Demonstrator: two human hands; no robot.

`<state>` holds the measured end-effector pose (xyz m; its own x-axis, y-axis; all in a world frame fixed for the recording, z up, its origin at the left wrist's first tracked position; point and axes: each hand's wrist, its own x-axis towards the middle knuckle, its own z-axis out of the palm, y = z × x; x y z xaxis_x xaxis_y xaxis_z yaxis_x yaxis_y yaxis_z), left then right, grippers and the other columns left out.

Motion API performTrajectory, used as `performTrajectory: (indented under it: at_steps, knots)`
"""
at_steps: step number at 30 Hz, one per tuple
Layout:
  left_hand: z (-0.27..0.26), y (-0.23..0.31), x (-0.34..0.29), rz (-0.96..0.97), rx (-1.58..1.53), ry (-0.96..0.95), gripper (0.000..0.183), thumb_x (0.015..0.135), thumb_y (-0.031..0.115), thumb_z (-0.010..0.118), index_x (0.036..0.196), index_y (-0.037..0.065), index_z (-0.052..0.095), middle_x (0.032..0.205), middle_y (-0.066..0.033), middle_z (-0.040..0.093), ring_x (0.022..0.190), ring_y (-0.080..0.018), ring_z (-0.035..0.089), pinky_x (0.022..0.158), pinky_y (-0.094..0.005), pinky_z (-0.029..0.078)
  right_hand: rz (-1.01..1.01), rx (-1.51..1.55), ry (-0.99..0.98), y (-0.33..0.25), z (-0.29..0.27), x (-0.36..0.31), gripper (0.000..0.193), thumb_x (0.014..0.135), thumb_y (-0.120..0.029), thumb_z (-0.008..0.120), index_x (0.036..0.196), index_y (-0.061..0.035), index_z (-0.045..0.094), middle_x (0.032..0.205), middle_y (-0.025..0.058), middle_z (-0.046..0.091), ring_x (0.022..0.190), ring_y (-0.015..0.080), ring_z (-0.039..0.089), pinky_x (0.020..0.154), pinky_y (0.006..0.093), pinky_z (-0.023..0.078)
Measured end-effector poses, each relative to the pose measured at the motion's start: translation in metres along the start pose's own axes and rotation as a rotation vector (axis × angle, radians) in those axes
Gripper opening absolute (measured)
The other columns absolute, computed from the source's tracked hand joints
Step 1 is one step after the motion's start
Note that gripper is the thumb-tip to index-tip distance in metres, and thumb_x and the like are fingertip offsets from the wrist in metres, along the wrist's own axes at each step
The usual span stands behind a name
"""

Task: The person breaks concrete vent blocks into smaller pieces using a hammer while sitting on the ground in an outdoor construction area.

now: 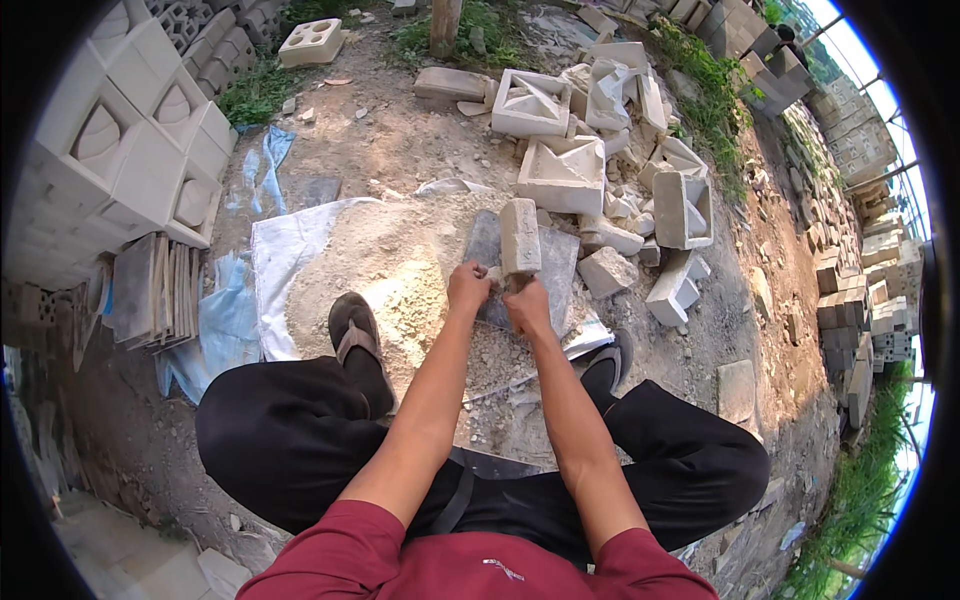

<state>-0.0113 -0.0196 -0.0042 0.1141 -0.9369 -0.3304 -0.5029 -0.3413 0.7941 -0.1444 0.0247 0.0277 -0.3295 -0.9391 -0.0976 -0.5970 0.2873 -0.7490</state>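
Between my shoes lies a dark flat slab (487, 232) with pale rubble and dust around it. Over the slab, my right hand (528, 305) is closed in a fist at the near end of a dusty, brick-shaped mallet head (520, 232); the handle is mostly hidden by the fingers. Close beside it on the left, my left hand (468, 288) is closed, its fingertips around a small pale chunk (496, 278) near the mallet. Crushed pale powder (405, 285) is heaped on a white sack (275, 285) left of the slab.
Broken and hollow pale blocks (565, 175) are piled beyond the slab to the right. White patterned blocks (135, 130) are stacked at the left, near upright thin boards (150, 290) and a blue plastic sheet (228, 310). More blocks (845, 300) line the far right.
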Motion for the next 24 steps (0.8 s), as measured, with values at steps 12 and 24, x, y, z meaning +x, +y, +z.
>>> performTrajectory:
  at_steps: [12,24]
  knots:
    - [0.006,-0.003,0.001,0.070,0.001,0.020,0.035,0.066,0.020,0.083,0.092,0.004,0.067,0.080,-0.0090,0.069,0.074,-0.0223,0.066,0.068,-0.0341,0.052,0.079,-0.076,-0.016,0.007,-0.006,-0.004,0.046,0.069,-0.019,0.069,0.106,0.0062,0.058,0.094,0.0305,0.066,0.094,0.0430,0.065,0.077,0.0459,0.052]
    - [0.001,0.005,-0.005,0.081,0.009,0.009,0.031,0.066,0.021,0.082,0.088,0.005,0.066,0.086,-0.0131,0.070,0.081,-0.0263,0.068,0.070,-0.0374,0.052,-0.001,0.067,0.083,-0.008,-0.016,-0.002,0.041,0.071,-0.018,0.068,0.100,0.0095,0.059,0.092,0.0323,0.064,0.093,0.0464,0.063,0.079,0.0466,0.052]
